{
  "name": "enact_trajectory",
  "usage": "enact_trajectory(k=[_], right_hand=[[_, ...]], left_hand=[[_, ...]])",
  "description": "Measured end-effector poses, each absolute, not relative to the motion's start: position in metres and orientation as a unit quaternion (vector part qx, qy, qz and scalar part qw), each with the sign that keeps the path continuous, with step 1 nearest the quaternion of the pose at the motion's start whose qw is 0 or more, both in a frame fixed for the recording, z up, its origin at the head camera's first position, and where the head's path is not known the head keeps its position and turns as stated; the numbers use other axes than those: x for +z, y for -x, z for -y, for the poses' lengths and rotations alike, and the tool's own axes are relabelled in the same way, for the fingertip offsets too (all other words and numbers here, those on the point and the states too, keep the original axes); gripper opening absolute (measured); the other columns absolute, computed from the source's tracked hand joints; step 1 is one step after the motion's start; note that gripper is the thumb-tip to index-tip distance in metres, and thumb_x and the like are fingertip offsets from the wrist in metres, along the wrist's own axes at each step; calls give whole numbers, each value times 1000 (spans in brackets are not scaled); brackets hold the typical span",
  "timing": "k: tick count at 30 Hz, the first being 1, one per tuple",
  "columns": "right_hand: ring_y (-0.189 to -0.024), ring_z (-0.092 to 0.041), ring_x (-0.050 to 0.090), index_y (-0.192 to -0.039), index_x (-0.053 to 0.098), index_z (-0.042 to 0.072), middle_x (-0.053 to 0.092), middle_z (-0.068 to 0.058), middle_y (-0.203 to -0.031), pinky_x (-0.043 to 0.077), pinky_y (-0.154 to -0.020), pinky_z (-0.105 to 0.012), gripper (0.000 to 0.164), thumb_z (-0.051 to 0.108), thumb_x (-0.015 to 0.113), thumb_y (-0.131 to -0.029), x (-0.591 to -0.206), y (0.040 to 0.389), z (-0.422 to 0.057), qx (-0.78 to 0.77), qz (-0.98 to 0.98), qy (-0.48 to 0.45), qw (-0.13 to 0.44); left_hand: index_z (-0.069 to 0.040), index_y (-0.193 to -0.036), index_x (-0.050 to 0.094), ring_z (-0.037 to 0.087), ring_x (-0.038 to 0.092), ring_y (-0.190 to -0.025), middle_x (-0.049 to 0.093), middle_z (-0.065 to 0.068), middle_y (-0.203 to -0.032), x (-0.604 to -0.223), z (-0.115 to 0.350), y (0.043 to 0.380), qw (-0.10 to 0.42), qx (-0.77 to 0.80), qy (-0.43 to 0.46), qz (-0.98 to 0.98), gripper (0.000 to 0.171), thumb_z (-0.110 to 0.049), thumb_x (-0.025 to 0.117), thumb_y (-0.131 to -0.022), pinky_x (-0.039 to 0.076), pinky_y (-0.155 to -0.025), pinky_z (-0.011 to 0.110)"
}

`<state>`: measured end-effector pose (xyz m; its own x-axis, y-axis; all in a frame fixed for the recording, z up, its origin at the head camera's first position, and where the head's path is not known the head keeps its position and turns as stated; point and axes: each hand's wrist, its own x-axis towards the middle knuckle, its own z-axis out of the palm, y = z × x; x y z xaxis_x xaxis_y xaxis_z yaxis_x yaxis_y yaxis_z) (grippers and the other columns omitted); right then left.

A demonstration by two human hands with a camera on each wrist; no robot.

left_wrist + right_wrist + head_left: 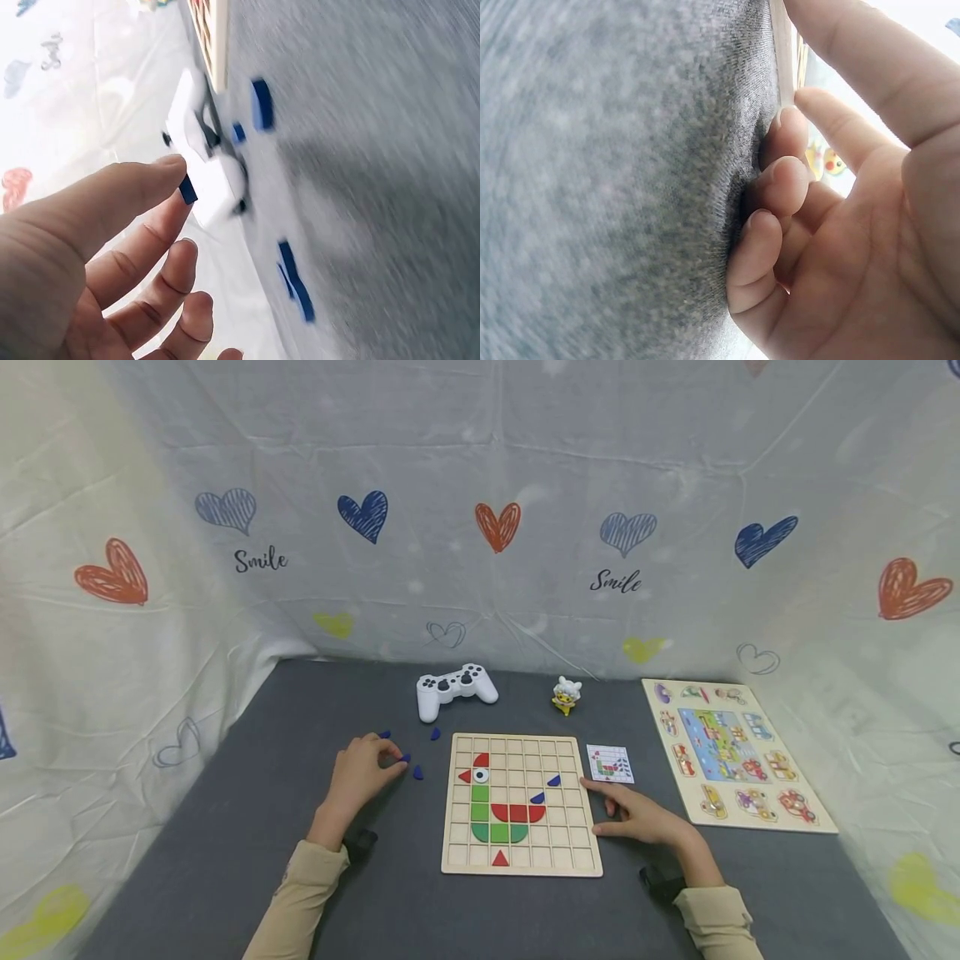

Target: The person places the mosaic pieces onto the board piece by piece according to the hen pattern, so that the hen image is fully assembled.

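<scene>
Beige sleeves (pixel 300 893) lead to the left hand (pixel 360 772), pinching a blue piece (pixel 188 190) left of the grid board (pixel 582 837), and the empty right hand (pixel 637 814), thumb and index outstretched against the board's right edge, where gentle bracing should aid neat placement.

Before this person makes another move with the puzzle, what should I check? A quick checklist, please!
1. Blue piece in hand: ok, pinched by the left hand.
2. Grid board steadied: ok, the right hand touches its right edge.
3. Pattern card uncovered: ok, it lies just right of the board.
4. All blue pieces on the board: not ok, loose blue pieces lie on the table to its left.
5. Layout matches the card: cannot tell, its print is too small.
</scene>
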<state>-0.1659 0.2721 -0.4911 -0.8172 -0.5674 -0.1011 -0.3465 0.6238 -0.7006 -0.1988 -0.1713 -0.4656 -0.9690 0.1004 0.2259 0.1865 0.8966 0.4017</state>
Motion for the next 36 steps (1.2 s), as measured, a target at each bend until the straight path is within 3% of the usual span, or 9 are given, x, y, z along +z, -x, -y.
enact_trajectory(k=[18, 28, 36], right_hand=[[-57, -6, 32, -141, 36, 5, 42, -7, -82, 33, -52, -20, 73, 28, 71, -82, -488, 164, -270, -348, -887, 255, 163], [-57, -6, 31, -141, 36, 4, 42, -6, -82, 32, -52, -20, 73, 28, 71, -82, -488, 165, -271, -349, -886, 256, 164], [-59, -7, 32, -141, 37, 5, 42, -6, -82, 32, -53, -21, 73, 29, 71, -81, -487, 164, -270, -347, -889, 251, 164]], left_hand=[[-18, -78, 71, 18, 52, -75, 58, -2, -78, -460, 118, 198, 108, -232, 124, 959, 15, -30, 78, -73, 42, -67, 37], [-18, -81, 71, 17, 49, -75, 58, 2, -81, -458, 95, 195, 63, -263, 149, 951, 13, -29, 76, -75, 40, -67, 38], [-20, -80, 70, 12, 46, -70, 58, -2, -80, -469, 78, 199, 49, -292, 171, 940, 12, -30, 76, -76, 37, -62, 30]])
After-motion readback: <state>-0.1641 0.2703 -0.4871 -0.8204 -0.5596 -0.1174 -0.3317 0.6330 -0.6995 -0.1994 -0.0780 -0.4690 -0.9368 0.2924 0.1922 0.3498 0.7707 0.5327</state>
